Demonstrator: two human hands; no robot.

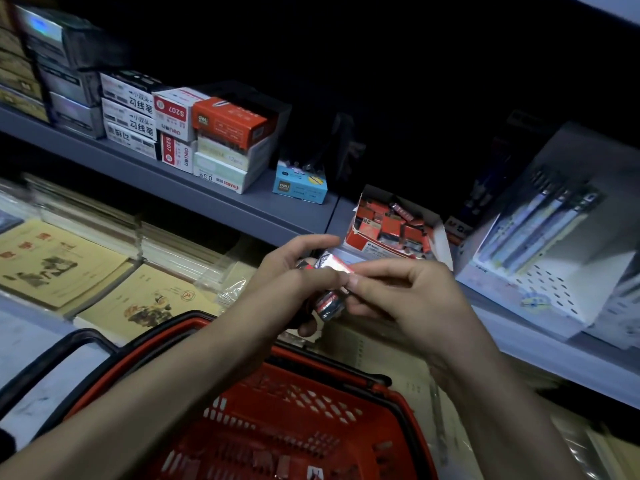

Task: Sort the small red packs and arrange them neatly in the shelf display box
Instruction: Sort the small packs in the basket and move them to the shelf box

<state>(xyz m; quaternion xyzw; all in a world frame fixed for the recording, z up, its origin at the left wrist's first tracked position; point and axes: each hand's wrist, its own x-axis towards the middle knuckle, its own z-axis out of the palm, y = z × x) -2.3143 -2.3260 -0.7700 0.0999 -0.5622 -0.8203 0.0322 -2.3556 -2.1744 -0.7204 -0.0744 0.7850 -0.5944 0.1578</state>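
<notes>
It is dim here: the back of the shelf [149,171] sinks into black, and only cool bluish light reaches its front edge. Glare whitens the wrapper of a small red pack [334,264]. The notebooks [52,261] and white pen stand [550,289] smear with blur; straight lines bow near the edges.

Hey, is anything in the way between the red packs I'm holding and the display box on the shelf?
Nothing visible blocks the way. The left hand and right hand hold the red packs just in front of the open-topped display box; loose packs lie jumbled inside.
</notes>
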